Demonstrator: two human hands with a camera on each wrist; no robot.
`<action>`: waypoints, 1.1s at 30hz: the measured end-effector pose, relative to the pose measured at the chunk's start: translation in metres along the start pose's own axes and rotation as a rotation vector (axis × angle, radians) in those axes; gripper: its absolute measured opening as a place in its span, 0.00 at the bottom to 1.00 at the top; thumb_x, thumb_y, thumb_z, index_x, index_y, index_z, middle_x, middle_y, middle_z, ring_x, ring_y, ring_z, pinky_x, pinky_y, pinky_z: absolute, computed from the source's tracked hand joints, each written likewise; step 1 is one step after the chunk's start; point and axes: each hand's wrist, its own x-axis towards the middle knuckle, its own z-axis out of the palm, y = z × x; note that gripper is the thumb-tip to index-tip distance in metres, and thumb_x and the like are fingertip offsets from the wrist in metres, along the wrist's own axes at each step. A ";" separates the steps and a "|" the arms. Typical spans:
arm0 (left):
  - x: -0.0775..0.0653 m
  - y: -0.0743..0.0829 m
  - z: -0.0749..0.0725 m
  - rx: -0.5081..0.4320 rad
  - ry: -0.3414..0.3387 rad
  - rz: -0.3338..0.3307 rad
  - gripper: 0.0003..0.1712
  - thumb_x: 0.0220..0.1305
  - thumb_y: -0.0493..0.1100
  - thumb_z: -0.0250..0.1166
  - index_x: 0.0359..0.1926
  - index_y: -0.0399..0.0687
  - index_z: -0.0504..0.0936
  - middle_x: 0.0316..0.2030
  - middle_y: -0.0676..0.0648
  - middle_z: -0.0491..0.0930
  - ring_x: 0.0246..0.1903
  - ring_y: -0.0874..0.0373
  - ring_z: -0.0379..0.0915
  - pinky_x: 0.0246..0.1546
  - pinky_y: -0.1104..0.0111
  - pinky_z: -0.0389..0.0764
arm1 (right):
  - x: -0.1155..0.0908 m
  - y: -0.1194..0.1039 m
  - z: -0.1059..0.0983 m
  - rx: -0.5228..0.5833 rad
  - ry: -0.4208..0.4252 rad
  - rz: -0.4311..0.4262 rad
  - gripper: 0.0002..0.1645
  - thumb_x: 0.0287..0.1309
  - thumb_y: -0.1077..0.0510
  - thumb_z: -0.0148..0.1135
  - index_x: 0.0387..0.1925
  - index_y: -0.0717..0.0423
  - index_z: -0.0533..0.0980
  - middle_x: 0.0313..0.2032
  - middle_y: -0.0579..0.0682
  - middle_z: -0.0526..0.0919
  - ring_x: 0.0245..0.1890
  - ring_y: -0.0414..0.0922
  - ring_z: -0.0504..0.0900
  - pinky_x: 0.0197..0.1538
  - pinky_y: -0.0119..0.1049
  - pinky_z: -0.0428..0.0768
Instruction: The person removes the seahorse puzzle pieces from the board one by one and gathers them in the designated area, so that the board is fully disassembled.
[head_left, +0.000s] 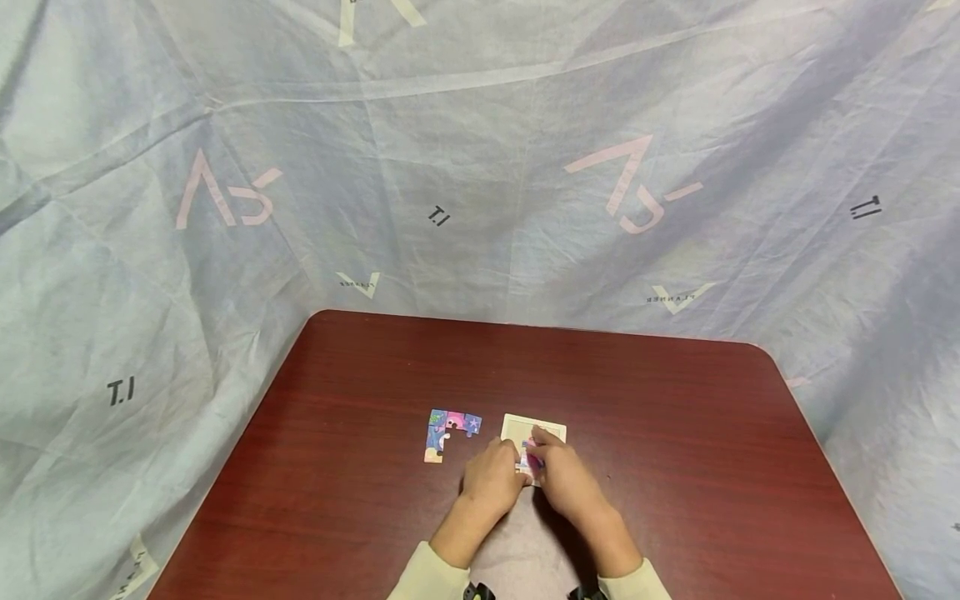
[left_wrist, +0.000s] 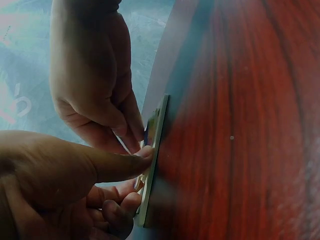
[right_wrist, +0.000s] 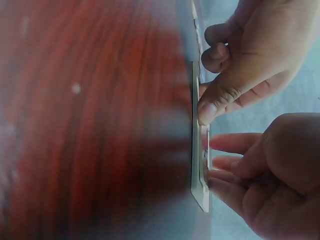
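A small cream puzzle tray (head_left: 514, 426) lies on the table, with pink and blue jigsaw pieces (head_left: 532, 457) in its lower part. My left hand (head_left: 491, 479) grips the tray's near left corner; its thumb presses along the edge and its other fingers curl, as the left wrist view shows. From the right, my right hand (head_left: 572, 483) pinches a jigsaw piece (left_wrist: 147, 134) over the tray with its fingertips. In the right wrist view its fingertips touch the tray's inner side (right_wrist: 204, 165). Both hands partly hide the pieces.
Left of the tray, several joined jigsaw pieces (head_left: 436, 439) form an angled strip on the dark red table (head_left: 360, 367). Pale cloth sheets (head_left: 480, 167) with printed letters hang behind the table and at its sides.
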 end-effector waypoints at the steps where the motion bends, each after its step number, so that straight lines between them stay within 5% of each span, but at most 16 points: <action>1: 0.000 0.000 0.000 -0.001 -0.003 0.001 0.20 0.50 0.50 0.84 0.34 0.47 0.81 0.34 0.44 0.82 0.31 0.46 0.85 0.29 0.53 0.83 | -0.001 0.000 0.001 0.000 0.004 -0.002 0.11 0.64 0.75 0.64 0.45 0.74 0.86 0.60 0.72 0.83 0.59 0.67 0.85 0.62 0.55 0.83; 17: 0.003 -0.003 0.000 -0.022 0.006 0.035 0.16 0.49 0.48 0.83 0.25 0.54 0.81 0.26 0.52 0.82 0.27 0.56 0.81 0.24 0.63 0.77 | -0.001 0.006 -0.003 0.014 -0.083 0.024 0.21 0.48 0.80 0.66 0.46 0.73 0.86 0.62 0.72 0.81 0.64 0.67 0.82 0.66 0.56 0.79; 33: 0.000 -0.015 0.000 -0.073 0.052 0.084 0.06 0.62 0.47 0.76 0.32 0.53 0.88 0.31 0.51 0.88 0.31 0.54 0.85 0.27 0.62 0.78 | -0.001 0.007 -0.005 0.001 -0.100 0.010 0.23 0.44 0.81 0.62 0.45 0.72 0.87 0.63 0.70 0.81 0.64 0.67 0.82 0.65 0.56 0.80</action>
